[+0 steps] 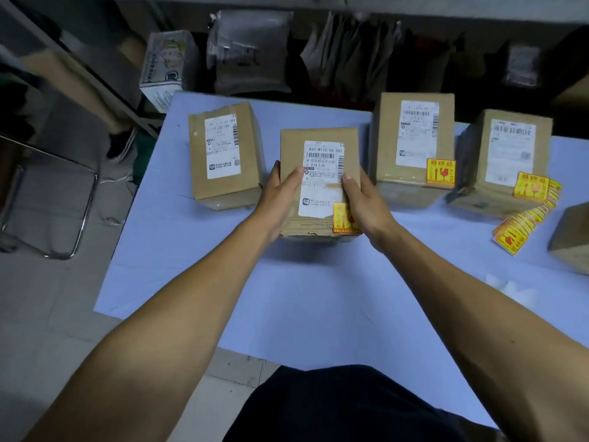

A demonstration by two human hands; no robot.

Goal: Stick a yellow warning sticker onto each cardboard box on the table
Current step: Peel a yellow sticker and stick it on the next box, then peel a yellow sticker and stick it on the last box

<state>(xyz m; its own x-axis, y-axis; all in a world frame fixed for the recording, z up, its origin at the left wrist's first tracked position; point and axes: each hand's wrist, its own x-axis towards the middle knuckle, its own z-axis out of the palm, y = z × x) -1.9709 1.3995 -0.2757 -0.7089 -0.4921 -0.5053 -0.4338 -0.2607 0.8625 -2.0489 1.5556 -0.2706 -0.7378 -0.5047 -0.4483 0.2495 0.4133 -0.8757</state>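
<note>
Between both hands [280,193], stickered box [315,183]

Both bare forearms reach forward, converging. Left hand [282,193] grips the left side of a box [318,180], thumb lying on top. Right hand [363,202] grips its right side, thumb on top, fingers hidden behind the edge.

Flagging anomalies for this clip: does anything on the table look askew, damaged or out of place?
The held box has a torn shipping label, with a strip peeled away near its middle. The loose stickers lie fanned out untidily beside the far-right box. The left box has no yellow sticker yet.
</note>
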